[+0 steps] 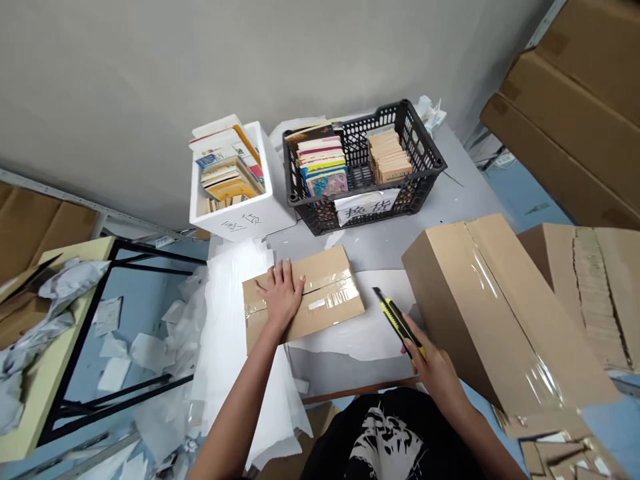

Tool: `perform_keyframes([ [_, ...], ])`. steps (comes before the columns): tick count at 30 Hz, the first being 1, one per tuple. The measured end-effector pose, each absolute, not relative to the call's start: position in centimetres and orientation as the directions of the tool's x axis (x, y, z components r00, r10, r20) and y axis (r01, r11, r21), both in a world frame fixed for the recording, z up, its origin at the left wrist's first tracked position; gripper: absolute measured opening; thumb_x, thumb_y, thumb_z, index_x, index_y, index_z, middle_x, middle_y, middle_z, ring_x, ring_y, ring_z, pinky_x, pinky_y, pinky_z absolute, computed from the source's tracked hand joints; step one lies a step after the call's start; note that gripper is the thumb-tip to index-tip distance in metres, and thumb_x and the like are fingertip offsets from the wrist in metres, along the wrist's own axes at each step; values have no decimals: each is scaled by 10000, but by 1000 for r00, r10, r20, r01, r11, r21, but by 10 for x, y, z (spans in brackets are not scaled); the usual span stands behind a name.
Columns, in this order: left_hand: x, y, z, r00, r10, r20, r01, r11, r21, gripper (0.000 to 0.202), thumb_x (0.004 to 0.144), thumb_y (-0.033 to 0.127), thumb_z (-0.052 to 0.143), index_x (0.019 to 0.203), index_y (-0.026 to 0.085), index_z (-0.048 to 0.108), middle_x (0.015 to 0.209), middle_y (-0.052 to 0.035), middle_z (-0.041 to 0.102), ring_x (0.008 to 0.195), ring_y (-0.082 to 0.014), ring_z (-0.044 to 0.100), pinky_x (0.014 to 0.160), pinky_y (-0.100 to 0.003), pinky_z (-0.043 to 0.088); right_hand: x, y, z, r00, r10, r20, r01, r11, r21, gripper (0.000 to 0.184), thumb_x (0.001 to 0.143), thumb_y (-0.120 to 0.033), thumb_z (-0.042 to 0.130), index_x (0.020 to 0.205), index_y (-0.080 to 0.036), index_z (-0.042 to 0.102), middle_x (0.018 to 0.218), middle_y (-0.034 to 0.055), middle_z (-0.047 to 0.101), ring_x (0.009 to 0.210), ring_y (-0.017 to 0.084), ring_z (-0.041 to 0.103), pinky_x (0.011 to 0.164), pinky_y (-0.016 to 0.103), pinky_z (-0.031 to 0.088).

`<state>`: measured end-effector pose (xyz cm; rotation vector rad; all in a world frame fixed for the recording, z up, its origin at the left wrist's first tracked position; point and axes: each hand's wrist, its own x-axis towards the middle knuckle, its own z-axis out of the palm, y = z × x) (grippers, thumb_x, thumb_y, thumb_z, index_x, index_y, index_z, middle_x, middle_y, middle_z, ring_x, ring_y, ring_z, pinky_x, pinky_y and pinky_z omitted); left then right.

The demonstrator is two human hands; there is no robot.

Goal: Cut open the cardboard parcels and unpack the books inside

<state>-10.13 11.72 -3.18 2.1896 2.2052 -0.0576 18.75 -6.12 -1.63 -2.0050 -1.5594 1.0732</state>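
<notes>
I log the right hand point(436, 375) closed around a yellow utility knife point(399, 325), tip forward, just beside the taped cardboard box point(327, 300). The left hand point(280, 293) lies open and flat, steadying that box on a white foam sheet point(230, 333). Beyond stands a black plastic crate point(411, 143) of books point(323, 163).
</notes>
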Motion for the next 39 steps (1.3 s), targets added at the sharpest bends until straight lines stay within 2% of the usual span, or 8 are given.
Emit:
perform_keyframes([
  [3, -102, 119, -23, -1, 993, -116, 1000, 1, 2, 621, 940, 495, 202, 1487, 204, 249, 1526, -123, 322, 1401, -323, 261, 1082, -684, 124, 177, -60, -55, 166, 963, -215, 866, -246, -434, 514, 965, -297, 279, 1475, -253, 320, 954, 96, 614, 628, 181, 604, 557, 289, 485],
  [6, -113, 123, -9, 70, 974, -214, 997, -62, 43, 632, 935, 515, 220, 1488, 210, 243, 1521, -113, 337, 1390, -310, 292, 1091, -634, 184, 164, -53, -103, 152, 974, -166, 967, -181, -181, 576, 896, -162, 368, 1465, -252, 345, 921, 109, 563, 662, 205, 604, 592, 320, 502],
  [10, -147, 120, 7, 178, 953, -245, 983, -162, 85, 717, 899, 546, 337, 1502, 181, 205, 1553, -112, 266, 1389, -316, 283, 1099, -512, 262, 159, -52, -158, 129, 985, -114, 991, -131, -11, 647, 787, -44, 422, 1399, -251, 457, 868, 103, 560, 752, 229, 610, 680, 335, 520],
  [17, -203, 99, 1, 259, 917, -303, 965, -254, 57, 934, 770, 679, 471, 1518, 247, 117, 1587, -82, 161, 1436, -371, 104, 1111, -619, 125, 162, -43, -166, 130, 992, -5, 958, -126, -256, 440, 906, -235, 322, 1241, -130, 585, 1053, 218, 564, 955, 350, 606, 777, 504, 500],
  [20, -207, 99, -4, 270, 918, -290, 962, -248, 110, 938, 751, 678, 490, 1512, 247, 151, 1567, -84, 210, 1408, -361, 158, 1079, -538, 284, 138, -17, -116, 113, 981, 159, 933, -49, -357, 490, 945, -278, 269, 1374, -105, 429, 1283, 243, 451, 1195, 350, 478, 882, 503, 476],
  [22, -203, 100, -6, 267, 928, -260, 961, -236, 144, 914, 742, 673, 502, 1497, 248, 211, 1525, -94, 277, 1365, -353, 216, 990, -457, 407, 114, 0, -77, -45, 966, 255, 901, 150, -407, 529, 952, -255, 278, 1470, -152, 263, 1387, 206, 390, 1268, 303, 417, 961, 474, 444],
  [29, -185, 85, -3, 206, 947, -246, 976, -180, 125, 890, 738, 705, 485, 1481, 277, 247, 1422, -113, 373, 1246, -362, 320, 869, -441, 465, 48, 23, -30, -639, 762, 108, 741, 647, -180, 755, 823, -368, 626, 1461, -148, 287, 1457, 178, 408, 1360, 302, 344, 1098, 480, 321],
  [39, -173, 78, 3, 267, 942, -203, 961, -276, -14, 830, 814, 624, 469, 1456, 129, 294, 1290, -232, 495, 1159, -398, 448, 928, -493, 360, 45, 23, -47, -642, 765, 44, 747, 638, -187, 777, 752, -181, 710, 1434, -190, 336, 1378, 154, 506, 1312, 285, 432, 1063, 452, 390],
])
